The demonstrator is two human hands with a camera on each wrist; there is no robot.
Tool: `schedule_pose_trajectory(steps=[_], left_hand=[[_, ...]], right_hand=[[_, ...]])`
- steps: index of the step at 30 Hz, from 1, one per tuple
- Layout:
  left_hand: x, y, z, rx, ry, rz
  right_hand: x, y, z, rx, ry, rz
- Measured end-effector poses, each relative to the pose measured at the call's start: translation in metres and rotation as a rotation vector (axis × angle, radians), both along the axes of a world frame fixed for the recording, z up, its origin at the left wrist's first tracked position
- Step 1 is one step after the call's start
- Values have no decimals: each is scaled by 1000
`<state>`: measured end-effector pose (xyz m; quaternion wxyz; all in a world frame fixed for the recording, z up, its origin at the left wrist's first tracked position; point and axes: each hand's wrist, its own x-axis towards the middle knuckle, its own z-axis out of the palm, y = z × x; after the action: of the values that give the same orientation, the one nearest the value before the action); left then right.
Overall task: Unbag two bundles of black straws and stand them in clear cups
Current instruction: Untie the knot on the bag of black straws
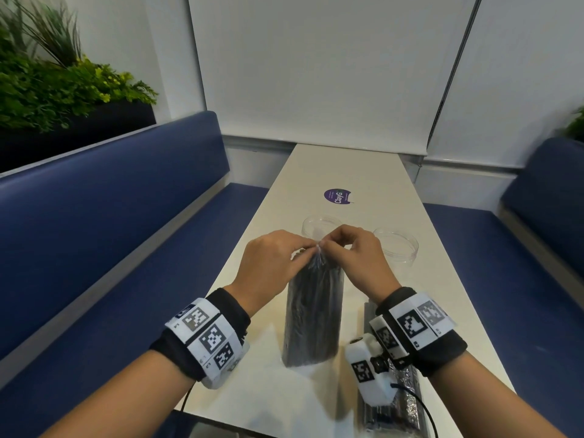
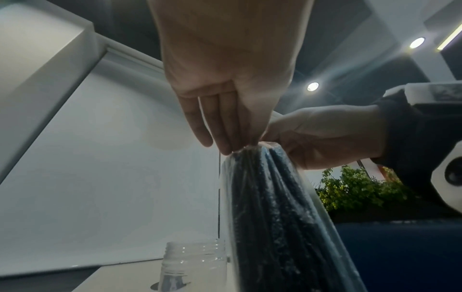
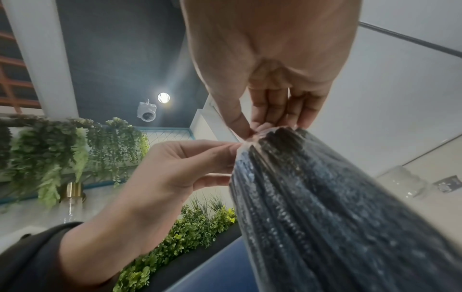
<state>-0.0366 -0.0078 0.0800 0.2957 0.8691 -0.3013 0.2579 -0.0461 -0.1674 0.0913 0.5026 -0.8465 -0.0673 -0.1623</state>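
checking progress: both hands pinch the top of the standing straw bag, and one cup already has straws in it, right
Not quite. Both cups are empty, as the head view shows. The rest holds: the left hand and right hand pinch the top of the standing bag.

A bagged bundle [image 1: 311,314] stands on the table [image 1: 354,165], two cups [image 1: 320,227] behind it, another bundle [image 1: 407,403] right.

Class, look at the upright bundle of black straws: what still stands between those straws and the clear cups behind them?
The clear plastic bag still encloses the black straws. Its gathered top is pinched shut by the left hand and right hand. Past that, both clear cups stand open-mouthed, with nothing visible blocking them.
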Motion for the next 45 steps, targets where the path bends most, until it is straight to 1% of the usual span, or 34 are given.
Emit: schedule_pose_trajectory(steps=[3,7,13,17,20,24,27,29,31,33,35,37,40,43,45], left_hand=[[0,-1,1,23,-23,4],[3,-2,4,3,7,12],[13,-3,6,177,-56,29],[18,-4,6,196,-83,37],[20,-2,-1,109,-54,15],[21,-1,-9,-62,98,-26],[20,-2,-13,-201,204,-59],[19,-2,-14,-260,260,-73],[18,-2,-15,-271,280,-74],[18,-2,-14,-245,244,-66],[18,-1,-12,-191,165,-47],[18,-1,-8,-104,68,-27],[19,0,-2,47,-61,-17],[22,0,3,144,-111,-4],[22,-1,4,160,-119,11]], right_hand=[[1,2,0,-23,18,8],[1,4,-2,-104,-12,-38],[3,6,-1,-184,-44,-58],[8,5,-2,-229,-53,-30],[11,3,-1,-210,-56,2],[15,-2,-1,-62,-10,60],[14,-3,-3,44,32,66],[13,-3,-5,35,33,57],[11,-3,-4,13,9,33],[10,-4,-2,-29,-22,7],[10,-4,-1,-108,-51,-9],[10,-3,0,-169,-74,-16],[11,-3,2,-205,-86,-14],[14,-1,5,-279,-112,1],[15,2,5,-327,-134,11]])
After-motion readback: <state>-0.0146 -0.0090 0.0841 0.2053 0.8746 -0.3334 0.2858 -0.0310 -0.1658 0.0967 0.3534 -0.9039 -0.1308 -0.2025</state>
